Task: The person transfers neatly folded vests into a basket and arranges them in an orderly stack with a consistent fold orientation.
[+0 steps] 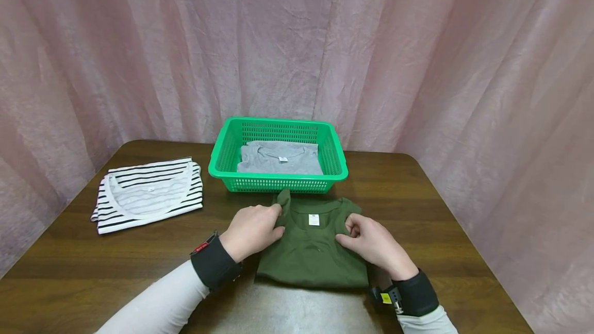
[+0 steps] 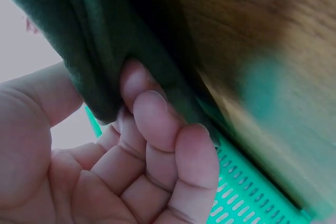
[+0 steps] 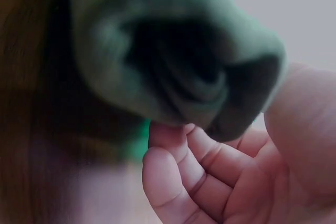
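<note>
A dark green T-shirt (image 1: 312,259), folded into a compact shape, lies in front of the basket with its neckline and white label facing up. My left hand (image 1: 254,231) pinches its left edge near the shoulder, where a flap of cloth stands up. In the left wrist view, green cloth (image 2: 100,40) runs between the thumb and the curled fingertips. My right hand (image 1: 378,244) grips the shirt's right edge between thumb and fingers. The right wrist view shows a rolled, open fold of the cloth (image 3: 110,72) held there, blurred.
A green plastic basket (image 1: 278,183) stands behind the shirt with a folded grey T-shirt (image 1: 260,161) inside. At the left lies a folded black-and-white striped shirt (image 1: 148,195). The brown wooden table (image 1: 417,195) ends at pink curtains (image 1: 287,40).
</note>
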Tool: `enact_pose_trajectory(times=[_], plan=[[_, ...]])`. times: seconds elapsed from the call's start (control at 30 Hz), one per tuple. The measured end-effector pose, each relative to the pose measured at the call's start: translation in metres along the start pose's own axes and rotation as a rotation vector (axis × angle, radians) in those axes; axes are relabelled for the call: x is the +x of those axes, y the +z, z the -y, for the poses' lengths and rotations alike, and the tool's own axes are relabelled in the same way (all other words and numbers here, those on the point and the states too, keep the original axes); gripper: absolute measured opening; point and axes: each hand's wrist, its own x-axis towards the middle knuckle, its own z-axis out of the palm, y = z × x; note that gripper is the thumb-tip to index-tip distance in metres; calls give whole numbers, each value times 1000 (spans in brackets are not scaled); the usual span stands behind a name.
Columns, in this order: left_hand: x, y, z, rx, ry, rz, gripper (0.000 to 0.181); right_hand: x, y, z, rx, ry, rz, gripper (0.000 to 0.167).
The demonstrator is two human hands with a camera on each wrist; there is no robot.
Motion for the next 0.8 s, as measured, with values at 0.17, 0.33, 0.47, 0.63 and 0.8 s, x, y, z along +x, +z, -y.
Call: enact_pose_trajectory(times=[0.17, 0.33, 0.47, 0.63, 0.8], plan=[[-1, -1, 0, -5, 16, -25, 28, -1, -2, 1, 33, -2, 6, 30], [-1, -1, 0, -1, 20, -36, 30, -1, -3, 2, 45, -10, 3, 30], [0, -2, 0, 1, 15, -36, 31, -3, -3, 2, 53, -21, -2, 30], [-1, -4, -2, -1, 19, -37, 31, -3, -4, 3, 58, -35, -8, 29], [-1, -6, -3, 4, 23, -40, 31, -4, -4, 4, 63, -43, -10, 28]])
